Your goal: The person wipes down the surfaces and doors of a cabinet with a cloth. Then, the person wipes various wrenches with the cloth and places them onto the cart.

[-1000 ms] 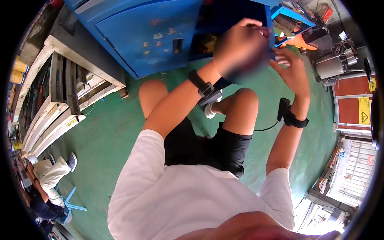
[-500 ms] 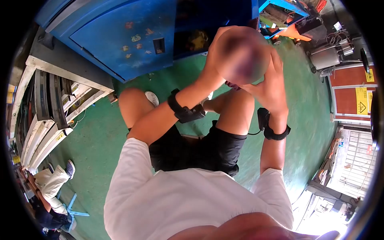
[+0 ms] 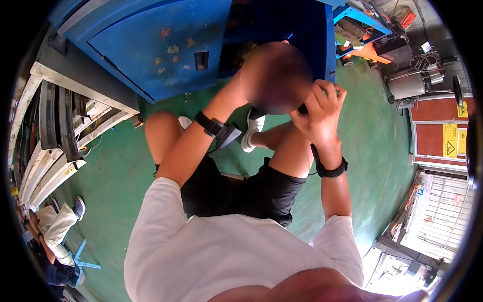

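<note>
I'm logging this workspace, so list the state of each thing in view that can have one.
Left hand: mostly hidden by blur, grip unclear
Right hand: fingers bent, grip unclear
Blue cabinet's left door: appears shut
Cabinet opening: uncovered, interior showing
Left wrist strap: fastened
Right wrist strap: fastened
Blue stool: standing on the floor

Green floor (image 3: 121,191), spreading beneath the grip; left of it, I am remotely viewing one worn rack (image 3: 93,85); right of it, red panels (image 3: 427,132) standing, barred window (image 3: 447,214) glowing.
</note>
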Motion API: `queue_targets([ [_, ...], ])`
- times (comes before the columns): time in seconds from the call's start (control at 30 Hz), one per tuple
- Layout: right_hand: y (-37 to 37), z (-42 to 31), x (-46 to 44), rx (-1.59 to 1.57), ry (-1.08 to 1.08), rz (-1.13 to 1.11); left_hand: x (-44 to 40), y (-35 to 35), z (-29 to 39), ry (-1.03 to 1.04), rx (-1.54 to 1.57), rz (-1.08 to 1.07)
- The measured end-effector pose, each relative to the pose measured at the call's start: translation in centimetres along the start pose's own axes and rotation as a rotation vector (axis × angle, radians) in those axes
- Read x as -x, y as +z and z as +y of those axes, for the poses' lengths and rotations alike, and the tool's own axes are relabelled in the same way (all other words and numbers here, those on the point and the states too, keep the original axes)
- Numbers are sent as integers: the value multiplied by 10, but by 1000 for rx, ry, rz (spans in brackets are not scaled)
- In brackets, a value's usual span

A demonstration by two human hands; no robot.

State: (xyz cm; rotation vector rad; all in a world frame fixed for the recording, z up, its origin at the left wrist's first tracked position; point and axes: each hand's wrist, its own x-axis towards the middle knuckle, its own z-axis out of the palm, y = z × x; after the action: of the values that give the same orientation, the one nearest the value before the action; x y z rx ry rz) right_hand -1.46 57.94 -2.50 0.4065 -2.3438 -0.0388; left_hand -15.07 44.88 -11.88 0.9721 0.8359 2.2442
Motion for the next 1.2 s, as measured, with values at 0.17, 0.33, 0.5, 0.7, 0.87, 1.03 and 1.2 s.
queue_targets([
  [0.17, -8, -17, 10, 20, -1, 102, 3, -1, 4, 31, 44, -57],
  [0.33, -62, 10, 2, -129, 66, 429, 5, -1, -2, -1, -505, -56],
  [0.5, -69, 85, -32, -120, 277, 521, 9, 28, -11, 104, -700, -34],
  [0.7, -3, 146, -30, -247, 131, -149, 3, 29, -25, 204, -800, 75],
  [0.87, 10, 148, -30, -568, 350, -191, 3, 25, -24, 179, -749, 133],
  [1.03, 12, 115, -45, -345, 246, -200, 6, 17, -22, 291, -855, 171],
  [1.2, 26, 141, -65, -313, 185, -209, 10, 15, -19, 191, -716, 223],
])
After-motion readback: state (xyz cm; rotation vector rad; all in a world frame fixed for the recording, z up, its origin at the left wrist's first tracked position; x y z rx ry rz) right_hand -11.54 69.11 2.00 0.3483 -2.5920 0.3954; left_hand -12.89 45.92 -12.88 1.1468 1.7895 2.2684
